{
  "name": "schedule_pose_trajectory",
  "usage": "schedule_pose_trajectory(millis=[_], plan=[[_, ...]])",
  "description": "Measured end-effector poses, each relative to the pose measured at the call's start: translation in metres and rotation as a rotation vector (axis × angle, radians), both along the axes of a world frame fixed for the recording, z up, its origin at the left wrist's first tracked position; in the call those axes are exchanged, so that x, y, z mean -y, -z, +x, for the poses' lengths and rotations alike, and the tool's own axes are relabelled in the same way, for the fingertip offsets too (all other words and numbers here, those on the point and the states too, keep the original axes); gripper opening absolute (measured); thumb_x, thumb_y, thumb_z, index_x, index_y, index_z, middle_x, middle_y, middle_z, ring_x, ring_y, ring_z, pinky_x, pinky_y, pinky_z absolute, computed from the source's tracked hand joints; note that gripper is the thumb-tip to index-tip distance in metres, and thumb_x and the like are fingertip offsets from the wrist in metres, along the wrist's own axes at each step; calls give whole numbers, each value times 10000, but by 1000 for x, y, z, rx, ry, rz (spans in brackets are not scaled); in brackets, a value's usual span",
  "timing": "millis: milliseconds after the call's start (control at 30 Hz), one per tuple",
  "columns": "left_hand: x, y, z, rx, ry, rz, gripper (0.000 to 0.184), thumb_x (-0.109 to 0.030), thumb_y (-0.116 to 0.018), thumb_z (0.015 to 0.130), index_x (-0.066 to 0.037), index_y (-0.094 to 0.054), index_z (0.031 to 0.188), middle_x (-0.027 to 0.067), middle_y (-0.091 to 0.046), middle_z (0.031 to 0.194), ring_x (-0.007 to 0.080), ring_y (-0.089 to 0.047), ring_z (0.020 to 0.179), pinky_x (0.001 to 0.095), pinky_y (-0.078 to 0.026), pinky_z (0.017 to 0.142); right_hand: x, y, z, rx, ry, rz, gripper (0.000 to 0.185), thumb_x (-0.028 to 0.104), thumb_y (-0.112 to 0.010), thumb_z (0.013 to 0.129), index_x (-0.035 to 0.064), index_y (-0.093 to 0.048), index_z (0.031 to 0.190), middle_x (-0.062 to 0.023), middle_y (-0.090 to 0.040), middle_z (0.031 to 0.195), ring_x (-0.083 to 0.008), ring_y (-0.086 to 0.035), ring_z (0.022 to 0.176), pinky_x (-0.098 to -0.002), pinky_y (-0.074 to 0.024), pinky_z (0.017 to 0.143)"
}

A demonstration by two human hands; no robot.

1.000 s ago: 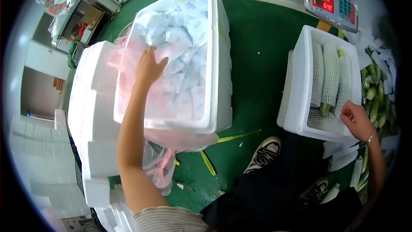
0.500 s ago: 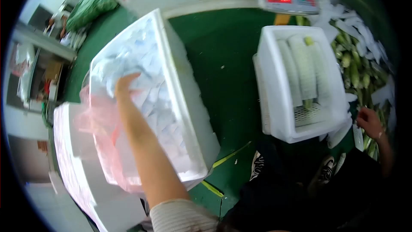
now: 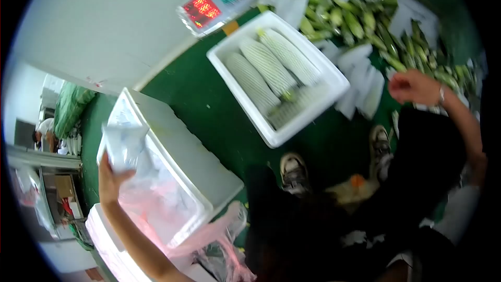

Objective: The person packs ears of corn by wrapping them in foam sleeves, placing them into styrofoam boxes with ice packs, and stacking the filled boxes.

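My left hand (image 3: 110, 180) is closed on the lower end of a bluish-white ice pack (image 3: 125, 146) in soft clear plastic, lifted over the large white foam box (image 3: 185, 138) on the left. More packs of this kind lie in that box, partly covered by a thin pink plastic bag (image 3: 156, 198). My right hand (image 3: 412, 87) is at the right, fingers curled, with nothing visible in it. Near it are loose white foam net sleeves (image 3: 360, 81). A smaller white foam box (image 3: 323, 107) holds several long vegetables in foam nets (image 3: 269, 65).
A scale with a red display (image 3: 216, 5) stands behind the smaller box. Green vegetables (image 3: 355, 21) are heaped on the green floor (image 3: 182, 81) at the upper right. My shoes (image 3: 294, 172) show below the smaller box. Shelving (image 3: 57, 193) is at far left.
My left hand has come up out of the ice packs with one in its grip. The view has swung to the right, and my right hand is raised higher.
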State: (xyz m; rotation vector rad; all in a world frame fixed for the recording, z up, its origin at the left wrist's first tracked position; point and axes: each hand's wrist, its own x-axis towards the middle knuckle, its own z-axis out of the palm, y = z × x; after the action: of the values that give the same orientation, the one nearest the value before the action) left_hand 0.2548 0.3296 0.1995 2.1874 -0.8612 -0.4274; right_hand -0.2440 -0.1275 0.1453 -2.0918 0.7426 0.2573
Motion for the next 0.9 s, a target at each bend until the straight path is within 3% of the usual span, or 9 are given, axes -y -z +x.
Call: schedule_pose_trajectory(millis=[67,167,267,367,500,567,633,700,900], plan=[[92,-11,-33,-21,264,67,724,57,-738,521,20,-486,1199,92,-595,1026,189,-576,933,313,-479,826,1,-3,7,19,-78,-11,144,137,-586,843,6,-552,892,-30,-593,710,-108,-551,622,-261,-448,583],[218,15,-73,62,650,203,756,-167,-828,524,19,-501,1179,87,-601,1005,194,-561,894,313,-442,839,-7,-12,11,54,-152,-71,208,194,-582,841,-5,-561,898,-75,-601,662,-134,-584,620,-281,-456,587],[315,74,-93,119,867,332,1006,-328,-867,523,49,-382,1319,188,-552,1153,318,-509,1099,354,-395,953,-8,-15,-6,-12,-152,-37,246,232,-579,848,-6,-561,909,-77,-616,700,-142,-590,629,-288,-460,597],[355,121,-106,-401,1099,463,806,-269,-827,620,20,-446,1269,101,-573,1148,215,-528,1044,305,-386,944,-5,-7,-31,-114,-91,61,290,270,-586,853,0,-553,953,-72,-614,728,-144,-590,664,-291,-462,615],[365,150,-106,-63,1036,935,647,-478,-662,773,16,-503,1160,128,-602,1041,226,-558,970,350,-436,856,-1,2,-55,-263,-193,67,334,314,-615,857,21,-550,1005,-67,-624,732,-155,-598,665,-291,-463,589],[329,133,-155,507,908,467,614,-505,-537,853,19,-480,1169,200,-533,1097,384,-523,1008,412,-420,850,0,3,-56,-335,-209,80,410,371,-582,854,7,-545,1039,-120,-641,792,-219,-619,739,-317,-475,632],[323,135,-178,698,843,13,559,-439,-498,891,7,-449,1224,213,-451,1253,383,-443,1145,425,-364,944,1,8,-59,-341,-168,81,423,363,-575,858,-13,-534,1047,-135,-650,809,-242,-628,711,-334,-481,622],[324,175,-180,719,811,36,523,-388,-507,895,0,-440,1241,218,-416,1289,374,-401,1189,429,-329,981,-1,14,-52,-310,-171,82,332,266,-600,862,-8,-520,1032,-95,-623,733,-223,-621,680,-327,-477,595],[324,174,-162,622,714,-16,462,-231,-567,878,-18,-430,1265,237,-373,1330,384,-348,1240,428,-293,1029,8,64,42,266,-84,-314,472,194,-620,808,-9,-417,1182,-199,-511,1115,-306,-539,1018,-378,-445,845]])
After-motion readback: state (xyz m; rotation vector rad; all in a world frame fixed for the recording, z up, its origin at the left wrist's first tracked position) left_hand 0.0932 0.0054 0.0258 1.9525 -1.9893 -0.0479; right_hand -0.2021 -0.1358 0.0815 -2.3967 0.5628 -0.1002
